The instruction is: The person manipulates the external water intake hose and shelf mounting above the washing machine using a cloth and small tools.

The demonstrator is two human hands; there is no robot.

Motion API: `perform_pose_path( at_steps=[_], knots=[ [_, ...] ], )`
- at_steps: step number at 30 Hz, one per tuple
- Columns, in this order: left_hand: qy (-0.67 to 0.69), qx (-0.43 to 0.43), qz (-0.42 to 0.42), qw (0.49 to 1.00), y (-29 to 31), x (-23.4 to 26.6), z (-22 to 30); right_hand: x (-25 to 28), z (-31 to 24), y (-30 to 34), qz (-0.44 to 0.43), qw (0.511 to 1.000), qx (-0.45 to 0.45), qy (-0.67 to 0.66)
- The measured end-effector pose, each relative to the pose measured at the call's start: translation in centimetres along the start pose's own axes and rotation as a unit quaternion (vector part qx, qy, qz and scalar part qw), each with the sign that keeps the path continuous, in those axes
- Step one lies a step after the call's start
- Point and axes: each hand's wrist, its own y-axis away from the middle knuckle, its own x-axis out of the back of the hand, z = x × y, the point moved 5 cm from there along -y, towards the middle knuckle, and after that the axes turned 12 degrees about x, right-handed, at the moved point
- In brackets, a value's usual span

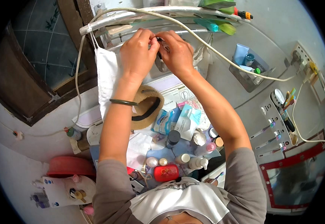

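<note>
Both of my arms reach up toward a metal towel rail [112,18]. The fingers of my left hand [137,54] are closed in a pinch, right beside those of my right hand [175,52], which are also closed. A small dark piece [158,39] shows between the fingertips; its kind is too hidden to make out. Just below my right fingers, partly covered, hangs a dark-edged, greyish object [161,64]. To the left of my left hand a white face mask [106,74] hangs by its loops from the rail. A dark bangle [123,102] circles my left forearm.
A white cable [192,33] runs across the rail to a wall socket [300,56]. Beneath my arms, a tan straw hat [158,98], tissue packs [166,121], several bottles and a red soap box [166,173] crowd a surface. At right are a toothbrush holder [276,115] and a red-framed mirror [293,183].
</note>
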Motion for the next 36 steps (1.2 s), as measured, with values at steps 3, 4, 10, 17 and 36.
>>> perform_pose_path(
  at_steps=[3,4,10,17,36],
  knots=[
    [0.019,-0.012,0.015,1.000,0.0,0.1,-0.4,-0.2,-0.2,-0.4,0.021,1.000,-0.006,0.004],
    [0.032,-0.011,0.015,0.999,0.0,0.1,-0.5,-0.3,-0.3,-0.5,0.015,1.000,-0.004,0.012],
    [0.076,0.003,0.017,0.997,-0.4,0.1,-1.0,-0.6,-0.1,-1.0,0.012,1.000,-0.006,0.019],
    [0.122,0.072,-0.008,0.990,-0.4,-0.4,-2.8,-0.9,0.5,-0.9,0.004,0.999,-0.036,-0.004],
    [0.370,0.234,-0.132,0.889,-1.3,-2.8,-4.2,-0.3,-0.5,-1.0,0.036,0.993,0.004,0.110]
  ],
)
